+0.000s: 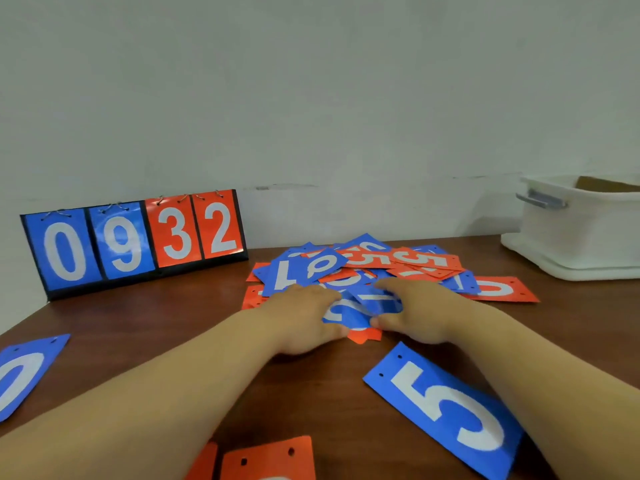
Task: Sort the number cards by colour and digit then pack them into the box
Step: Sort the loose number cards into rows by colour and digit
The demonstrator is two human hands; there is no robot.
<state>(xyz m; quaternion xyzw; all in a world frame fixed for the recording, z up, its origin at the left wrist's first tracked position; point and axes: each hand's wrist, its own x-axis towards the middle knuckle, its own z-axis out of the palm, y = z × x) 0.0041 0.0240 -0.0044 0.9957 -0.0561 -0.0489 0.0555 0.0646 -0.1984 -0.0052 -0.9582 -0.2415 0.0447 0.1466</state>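
The counter [138,323] is dark brown with a wood look, smooth and a little shiny. It meets a plain pale wall [311,98] that has a few small marks low down. A scoreboard [135,244] leans against the wall on the left. It has a black frame and four glossy panels on wire rings: blue 0, blue 9, orange 3, orange 2.

In the far right corner stands the box [581,237], white plastic with rounded edges and a grey handle. Something brown like cardboard shows inside it.

The cards are thin, stiff rectangles, blue or orange, with white digits and two punched holes at one short end. Most lie in a loose pile [367,265] in the middle of the counter, well apart from the box.

The left grip [301,317] and the right grip [415,313] are both at the near edge of the pile. Each holds the blue cards [363,308] between them, with the fingers over the top and the thumb at the near edge. These cards look slightly bent.

A blue 5 [446,410] lies alone near the right forearm. A blue 0 [24,375] is at the left edge. Two orange cards [266,459] lie at the bottom edge, their digits cut off.
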